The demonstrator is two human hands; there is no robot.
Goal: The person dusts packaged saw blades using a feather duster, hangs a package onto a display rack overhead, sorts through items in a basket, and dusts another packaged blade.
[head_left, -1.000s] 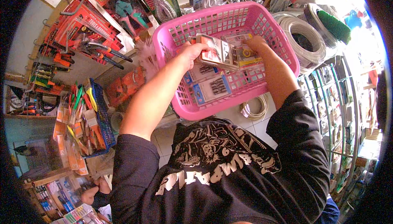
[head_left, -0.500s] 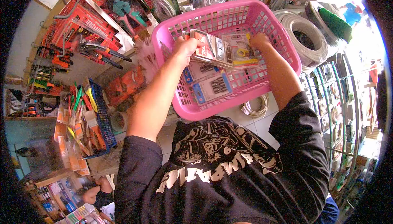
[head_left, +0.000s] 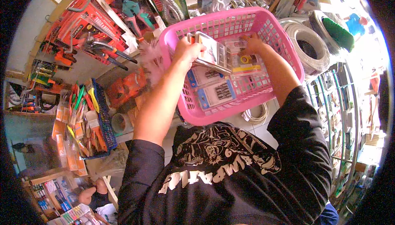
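Note:
My left hand (head_left: 189, 53) is closed round a small stack of flat blister packs (head_left: 212, 51), tilted over the left part of the pink plastic basket (head_left: 190, 113). My right hand (head_left: 254, 45) reaches in over the far right side, its fingers bent at the upper edge of a clear pack with a yellow ring (head_left: 247, 60); the fingertips are partly hidden. Under the held stack lie blue-and-white packs of dark drill bits (head_left: 220, 92) on the basket floor.
Coils of white cable (head_left: 306, 46) stand right of the basket, beside a wire rack (head_left: 337, 110). Pliers in red packaging (head_left: 94, 27) hang at the left. Below them, a dark blue basket (head_left: 108, 122) holds tools. Another person (head_left: 98, 196) appears at lower left.
The basket sits slightly lower in view. My left hand has tilted the stack more steeply. My right hand has moved left, further over the pack with the yellow ring.

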